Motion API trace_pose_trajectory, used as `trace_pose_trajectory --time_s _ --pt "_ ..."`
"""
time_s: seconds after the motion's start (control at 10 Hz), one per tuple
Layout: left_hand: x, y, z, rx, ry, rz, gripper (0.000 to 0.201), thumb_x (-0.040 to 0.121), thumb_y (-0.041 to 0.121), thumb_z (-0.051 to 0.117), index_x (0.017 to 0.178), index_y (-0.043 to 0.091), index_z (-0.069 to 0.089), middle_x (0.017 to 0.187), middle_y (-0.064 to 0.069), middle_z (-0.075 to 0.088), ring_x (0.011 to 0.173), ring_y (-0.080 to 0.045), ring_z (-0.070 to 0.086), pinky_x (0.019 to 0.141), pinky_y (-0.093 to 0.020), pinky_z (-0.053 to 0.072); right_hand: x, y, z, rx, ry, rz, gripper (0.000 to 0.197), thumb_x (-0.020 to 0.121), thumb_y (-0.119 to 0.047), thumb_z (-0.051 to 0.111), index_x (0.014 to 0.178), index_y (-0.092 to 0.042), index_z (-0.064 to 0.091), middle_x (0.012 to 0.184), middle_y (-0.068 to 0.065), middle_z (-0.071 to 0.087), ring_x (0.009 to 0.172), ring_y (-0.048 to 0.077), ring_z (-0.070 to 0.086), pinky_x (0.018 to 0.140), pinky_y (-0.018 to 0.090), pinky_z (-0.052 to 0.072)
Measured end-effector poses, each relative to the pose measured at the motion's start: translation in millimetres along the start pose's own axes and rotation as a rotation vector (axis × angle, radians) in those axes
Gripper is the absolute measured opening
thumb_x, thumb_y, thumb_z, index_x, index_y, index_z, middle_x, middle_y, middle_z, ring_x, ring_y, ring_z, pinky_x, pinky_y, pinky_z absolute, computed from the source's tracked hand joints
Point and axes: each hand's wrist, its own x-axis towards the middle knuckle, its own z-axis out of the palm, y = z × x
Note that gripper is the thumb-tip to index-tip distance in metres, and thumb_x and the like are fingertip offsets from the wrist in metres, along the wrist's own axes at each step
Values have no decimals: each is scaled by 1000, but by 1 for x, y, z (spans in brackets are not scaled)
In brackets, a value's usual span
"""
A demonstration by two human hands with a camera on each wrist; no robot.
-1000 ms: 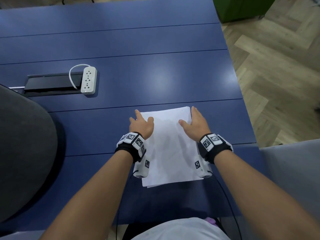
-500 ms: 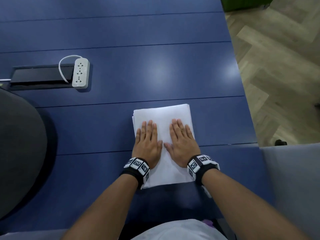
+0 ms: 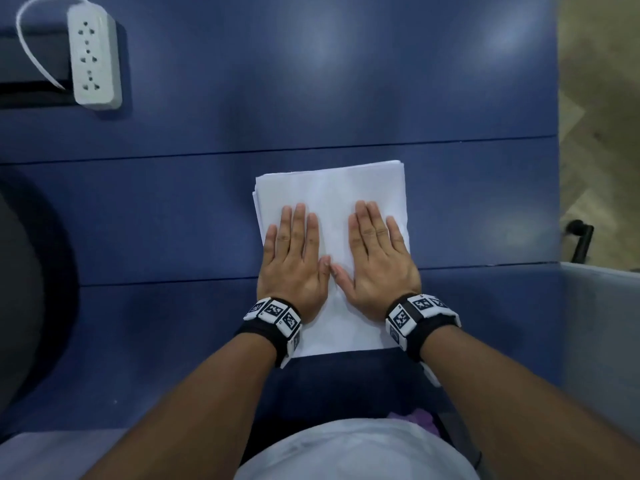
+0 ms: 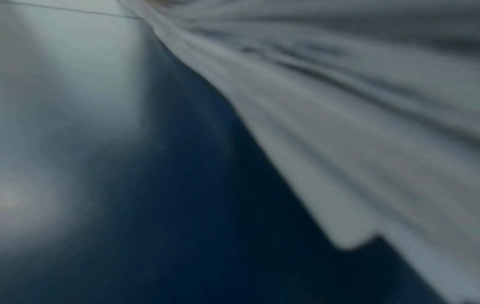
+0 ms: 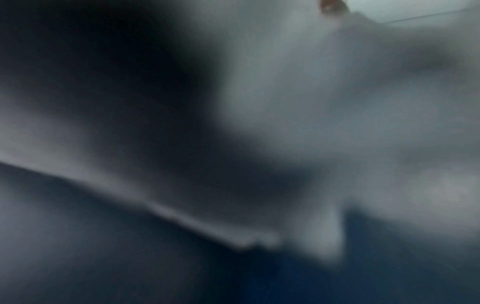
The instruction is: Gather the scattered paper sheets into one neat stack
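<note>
On the blue worktop (image 3: 346,98) we see the paper stack (image 3: 332,188) lying flat, edges nearly flush. Our left hand (image 3: 294,261) and right hand (image 3: 379,261) press on its near half, palms down, fingers straight, thumbs almost touching

Both forearms enter from the 6 o'clock edge of the head view and converge toward centre, bare to the wrist. Each wrist carries a black strap with white marker blocks. The left hand (image 3: 294,261) lies palm down, fingers straight and close together, pointing to 12 o'clock, thumb angled toward 3 o'clock. The right hand (image 3: 379,263) lies the same way at its 3 o'clock side, fingers straight and slightly fanned, thumb angled toward 9 o'clock. The two thumb tips meet or nearly meet between the hands. Both wrist views are blurred; no finger detail can be read there.
</note>
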Motion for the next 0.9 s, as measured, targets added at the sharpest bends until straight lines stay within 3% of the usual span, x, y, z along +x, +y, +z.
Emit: trace_pose_trajectory --time_s 0.2,0.6,0.8,0.9 --pt "0 0 -3 -1 -11 -6 72 102 36 38 159 4 7 167 -15 -3 155 -31 -3 125 -51 7 1 -2 -1 11 3 -5 85 100 -57 36 158 1 12 168 18 3 157 30 2 125 52 12" --pt "2 5 -14 -5 -111 -37 70 102 39 25 160 9 -1 168 -12 -9 155 -29 -10 125 -52 3 4 -4 -5 17 -98 5 81 102 -57 22 160 -3 3 169 14 -7 156 29 -8 126 51 5" --pt "6 28 -43 9 -212 -28 75 97 35 30 157 35 -14 166 -16 -15 153 -34 -15 123 -58 0 4 -6 -34 55 -210 -13 77 104 -52 19 159 -4 -5 168 14 -13 155 28 -16 127 47 -4" --pt "2 35 -55 3 -198 -68 71 100 34 29 158 32 -11 165 -16 -20 153 -34 -18 123 -57 1 0 -12 -57 53 -137 -56 72 105 -42 27 160 -4 0 169 14 -8 156 29 -12 127 48 2"
